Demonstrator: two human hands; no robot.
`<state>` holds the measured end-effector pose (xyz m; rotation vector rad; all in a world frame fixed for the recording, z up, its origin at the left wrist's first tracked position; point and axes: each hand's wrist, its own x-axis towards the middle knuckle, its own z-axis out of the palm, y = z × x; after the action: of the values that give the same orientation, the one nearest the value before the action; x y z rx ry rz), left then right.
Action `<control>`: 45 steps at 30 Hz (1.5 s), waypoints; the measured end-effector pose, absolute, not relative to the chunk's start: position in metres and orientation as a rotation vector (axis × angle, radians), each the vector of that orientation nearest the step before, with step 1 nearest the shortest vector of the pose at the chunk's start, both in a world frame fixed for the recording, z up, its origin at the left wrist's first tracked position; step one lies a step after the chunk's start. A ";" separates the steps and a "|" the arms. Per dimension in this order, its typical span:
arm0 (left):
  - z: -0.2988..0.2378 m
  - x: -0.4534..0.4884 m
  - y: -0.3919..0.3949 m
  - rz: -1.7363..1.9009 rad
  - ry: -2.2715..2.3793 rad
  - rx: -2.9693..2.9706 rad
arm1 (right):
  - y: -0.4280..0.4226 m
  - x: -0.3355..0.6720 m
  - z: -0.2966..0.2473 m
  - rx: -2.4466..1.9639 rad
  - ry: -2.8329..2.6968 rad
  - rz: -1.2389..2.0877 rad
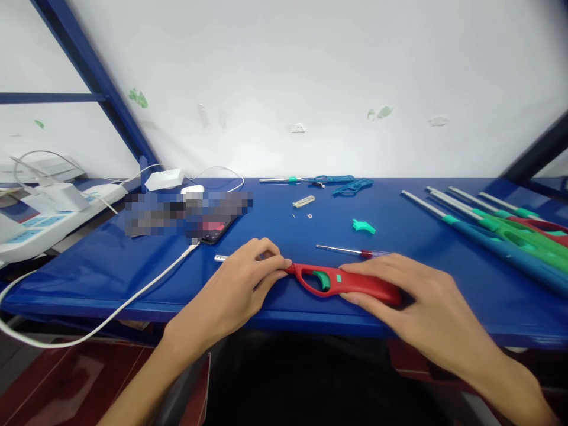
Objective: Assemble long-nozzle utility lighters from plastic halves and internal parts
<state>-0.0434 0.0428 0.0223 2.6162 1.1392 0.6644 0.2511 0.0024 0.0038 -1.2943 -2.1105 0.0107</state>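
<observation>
A red gas lighter [366, 284] with a green trigger [323, 280] lies level along the front of the blue table. My left hand [242, 281] pinches its neck end, and the metal tip sticks out to the left past my knuckles. Around the handle's right end, the fingers and thumb of my right hand [412, 293] are closed. Just behind the lighter is a screwdriver [355, 251], its handle partly hidden by my right hand. Further back lie a loose green trigger piece [364, 226] and a small pale part [304, 202].
Several long lighters [501, 236] lie at the right. Blue casing halves [352, 186] and a metal rod [275, 180] rest at the back. At the left are a phone [222, 228], a white cable [146, 293] and a power strip [95, 204]. A wall stands behind.
</observation>
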 end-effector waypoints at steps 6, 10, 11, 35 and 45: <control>0.025 -0.038 0.046 0.638 1.116 2.616 | 0.000 0.253 0.000 -1.329 -2.062 -0.052; 0.028 -0.032 0.051 0.613 1.119 2.613 | 0.000 0.254 -0.001 -1.336 -2.062 -0.068; 0.028 -0.031 0.052 0.606 1.116 2.618 | 0.000 0.254 -0.002 -1.338 -2.060 -0.071; 0.017 -0.036 0.054 0.693 0.966 2.727 | 0.001 0.255 -0.004 -1.297 -1.995 -0.061; 0.017 -0.036 0.054 0.683 0.978 2.710 | 0.001 0.254 -0.005 -1.377 -1.967 -0.106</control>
<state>-0.0358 0.0536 0.0171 2.7097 0.9783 0.6830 0.2545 0.0014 -0.0053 -1.3773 -1.9665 -0.1056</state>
